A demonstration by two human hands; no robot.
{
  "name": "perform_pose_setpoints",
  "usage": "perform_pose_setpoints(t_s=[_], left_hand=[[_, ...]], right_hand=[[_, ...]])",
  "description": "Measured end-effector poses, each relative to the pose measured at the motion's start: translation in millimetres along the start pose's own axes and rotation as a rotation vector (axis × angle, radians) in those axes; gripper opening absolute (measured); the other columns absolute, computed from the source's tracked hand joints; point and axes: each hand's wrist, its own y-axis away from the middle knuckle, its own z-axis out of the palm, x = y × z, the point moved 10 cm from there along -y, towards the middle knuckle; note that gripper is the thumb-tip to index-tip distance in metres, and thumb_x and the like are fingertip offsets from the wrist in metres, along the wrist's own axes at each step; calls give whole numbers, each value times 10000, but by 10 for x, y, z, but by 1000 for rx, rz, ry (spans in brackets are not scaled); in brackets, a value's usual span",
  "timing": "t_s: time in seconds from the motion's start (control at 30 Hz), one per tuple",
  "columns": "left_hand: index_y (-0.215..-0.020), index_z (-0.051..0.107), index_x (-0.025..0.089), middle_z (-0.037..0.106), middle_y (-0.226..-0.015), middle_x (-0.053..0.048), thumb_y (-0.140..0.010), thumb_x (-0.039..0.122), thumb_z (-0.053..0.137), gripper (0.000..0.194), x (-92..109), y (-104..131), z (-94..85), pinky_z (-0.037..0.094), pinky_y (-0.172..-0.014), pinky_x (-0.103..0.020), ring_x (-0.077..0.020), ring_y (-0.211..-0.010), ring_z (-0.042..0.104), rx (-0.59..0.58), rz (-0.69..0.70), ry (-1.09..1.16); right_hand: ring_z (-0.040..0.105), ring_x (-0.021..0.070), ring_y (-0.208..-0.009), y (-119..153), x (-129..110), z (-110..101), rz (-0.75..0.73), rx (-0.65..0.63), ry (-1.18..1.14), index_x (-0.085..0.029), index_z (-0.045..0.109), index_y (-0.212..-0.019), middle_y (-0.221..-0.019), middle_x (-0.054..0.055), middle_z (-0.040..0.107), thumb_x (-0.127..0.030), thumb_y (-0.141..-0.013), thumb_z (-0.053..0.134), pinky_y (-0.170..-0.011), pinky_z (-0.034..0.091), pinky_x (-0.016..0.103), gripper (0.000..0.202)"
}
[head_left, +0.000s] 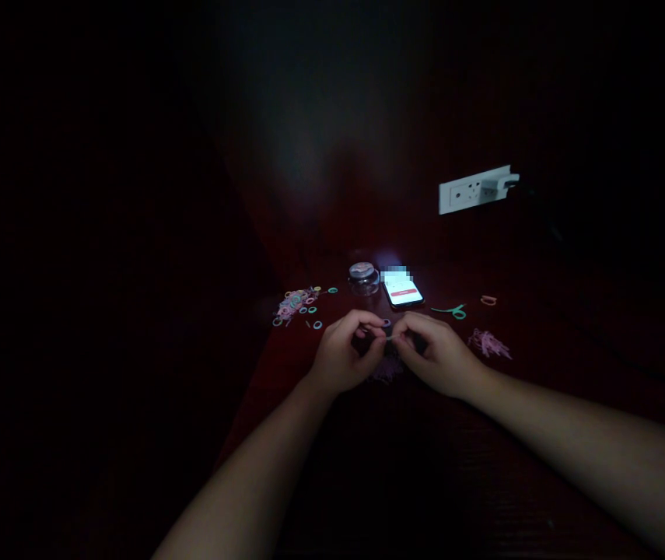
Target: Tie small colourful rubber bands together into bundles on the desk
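Between my two hands a thin pale strip (390,337) is held, too small and dim to name more closely. My left hand (341,358) pinches one end of it with thumb and fingertips. At the other end, the fingertips of my right hand (440,358) are closed on it. Just beyond the fingers lies a small purple ring (386,322). Below them, partly hidden by the hands, is a dim heap of purple strips (387,369).
A pile of coloured rings and strips (297,303) lies left. Behind the hands are a lidded clear jar (363,281) and a lit phone (405,291). To the right are a green looped item (458,313), an orange band (488,300) and pink strips (488,343). A wall socket (460,194) holds a plug.
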Motion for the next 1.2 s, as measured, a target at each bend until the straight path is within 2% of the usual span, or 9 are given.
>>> perform_pose_setpoints(t_s=[0.47, 0.93, 1.07, 1.2], left_hand=[[-1004, 584, 179, 674, -871, -22, -816, 161, 629, 194, 13, -1, 10, 486, -704, -248, -122, -765, 638, -5, 1, -5], [-920, 627, 172, 677, -845, -25, -839, 176, 625, 82, -12, -2, 48, 499, -665, -234, -114, -729, 624, -26, -14, 32], [-914, 629, 169, 670, -831, -27, -840, 192, 632, 77, -86, 14, 66, 504, -647, -232, -110, -701, 616, -25, -66, 67], [-913, 622, 164, 666, -828, -29, -839, 203, 641, 86, -159, 27, 85, 506, -644, -225, -109, -702, 617, -21, -123, 135]], right_hand=[[471, 126, -607, -7, 15, 28, 5, -20, 17, -186, 536, -735, -638, -22, 518, -129, -839, 533, -617, 365, 272, 118], [491, 125, -592, 6, 55, 27, 31, -12, -5, -186, 559, -762, -640, -18, 537, -152, -852, 535, -591, 384, 267, 99], [490, 120, -576, 11, 98, 43, 41, 2, -35, -190, 564, -841, -665, -18, 543, -172, -854, 549, -561, 388, 257, 27], [502, 116, -582, 18, 108, 19, 27, 38, -42, -196, 558, -942, -717, -12, 563, -178, -853, 567, -556, 394, 253, 91]])
